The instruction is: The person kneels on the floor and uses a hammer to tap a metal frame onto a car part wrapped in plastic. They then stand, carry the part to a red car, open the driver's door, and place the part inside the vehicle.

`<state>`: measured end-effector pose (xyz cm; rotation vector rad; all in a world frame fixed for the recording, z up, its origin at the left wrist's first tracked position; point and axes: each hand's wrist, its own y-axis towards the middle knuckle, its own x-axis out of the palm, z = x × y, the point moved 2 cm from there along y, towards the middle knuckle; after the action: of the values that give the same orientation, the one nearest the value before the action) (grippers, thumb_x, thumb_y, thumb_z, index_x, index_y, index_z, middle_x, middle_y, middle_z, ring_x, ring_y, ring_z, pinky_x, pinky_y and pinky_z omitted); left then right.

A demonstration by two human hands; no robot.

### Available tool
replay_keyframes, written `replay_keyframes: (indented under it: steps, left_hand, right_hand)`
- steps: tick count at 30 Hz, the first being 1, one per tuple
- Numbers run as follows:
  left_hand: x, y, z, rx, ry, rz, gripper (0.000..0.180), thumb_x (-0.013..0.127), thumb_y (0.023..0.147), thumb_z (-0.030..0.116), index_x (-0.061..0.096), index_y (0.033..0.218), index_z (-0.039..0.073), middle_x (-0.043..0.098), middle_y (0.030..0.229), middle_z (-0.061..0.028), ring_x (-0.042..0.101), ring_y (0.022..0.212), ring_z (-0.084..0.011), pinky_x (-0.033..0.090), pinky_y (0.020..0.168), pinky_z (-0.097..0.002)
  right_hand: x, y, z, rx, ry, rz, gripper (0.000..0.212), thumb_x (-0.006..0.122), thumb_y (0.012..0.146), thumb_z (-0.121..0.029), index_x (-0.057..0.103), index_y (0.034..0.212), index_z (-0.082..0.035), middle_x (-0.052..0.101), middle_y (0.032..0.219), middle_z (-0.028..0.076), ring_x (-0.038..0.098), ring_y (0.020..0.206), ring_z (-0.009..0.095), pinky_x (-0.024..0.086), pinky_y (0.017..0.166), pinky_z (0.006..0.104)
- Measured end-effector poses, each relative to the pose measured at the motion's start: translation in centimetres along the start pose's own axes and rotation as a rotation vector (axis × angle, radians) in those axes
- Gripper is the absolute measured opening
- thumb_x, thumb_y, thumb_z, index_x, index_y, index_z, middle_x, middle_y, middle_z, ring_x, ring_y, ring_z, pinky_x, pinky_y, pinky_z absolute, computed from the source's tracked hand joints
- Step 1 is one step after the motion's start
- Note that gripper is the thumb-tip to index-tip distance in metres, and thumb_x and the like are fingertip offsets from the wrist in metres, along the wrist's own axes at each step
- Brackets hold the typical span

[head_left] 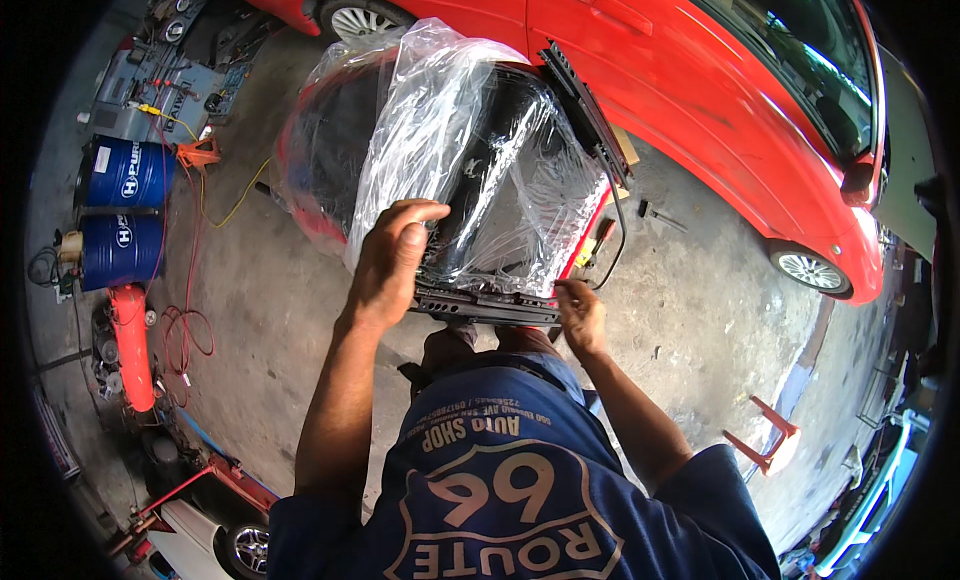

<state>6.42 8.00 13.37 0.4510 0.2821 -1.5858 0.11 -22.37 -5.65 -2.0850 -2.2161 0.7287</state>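
In front of me is a dark, glossy panel with red edges, loosely covered in crinkled clear plastic film [405, 110]. A black perforated rail [480, 305] runs along its near edge, and another black rail [585, 110] lies along its far right side. My left hand [385, 265] is raised over the near left part of the film, thumb and fingers apart and slightly bent. At the near right corner, the fingers of my right hand [582, 318] pinch together beside the rail's end; what is between them is hidden. A thin black cable [622, 230] curves from the far rail toward this hand.
A red car [690, 110] stands beyond the panel. Blue drums [122, 250], a red hose [185, 330] and an orange-red cylinder [132, 345] are at left. A hammer-like tool [660, 218] lies on the concrete floor, and a reddish stool [778, 445] stands at right.
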Motion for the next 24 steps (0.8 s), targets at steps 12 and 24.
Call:
replay_keyframes:
  steps: [12, 24]
  left_hand:
    - [0.3, 0.9, 0.9, -0.146, -0.092, -0.039, 0.072, 0.030, 0.109, 0.060, 0.067, 0.127, 0.000, 0.067, 0.131, -0.0167, 0.060, 0.126, -0.0284, 0.044, 0.108, -0.0412]
    - [2.4, 27.7, 8.7, 0.182, -0.041, 0.057, 0.067, 0.040, 0.108, 0.058, 0.070, 0.125, 0.000, 0.070, 0.132, -0.0157, 0.063, 0.124, -0.0252, 0.044, 0.108, -0.0410]
  right_hand:
    - [-3.7, 8.8, 2.0, -0.019, 0.326, 0.314, 0.028, 0.060, 0.105, -0.020, 0.069, 0.115, 0.005, 0.070, 0.096, 0.004, 0.062, 0.086, 0.011, 0.049, 0.075, 0.0260]
    - [-4.0, 4.8, 3.8, 0.124, -0.012, 0.035, 0.036, 0.067, 0.096, -0.029, 0.069, 0.110, 0.004, 0.073, 0.095, 0.018, 0.070, 0.090, 0.027, 0.054, 0.082, 0.0392]
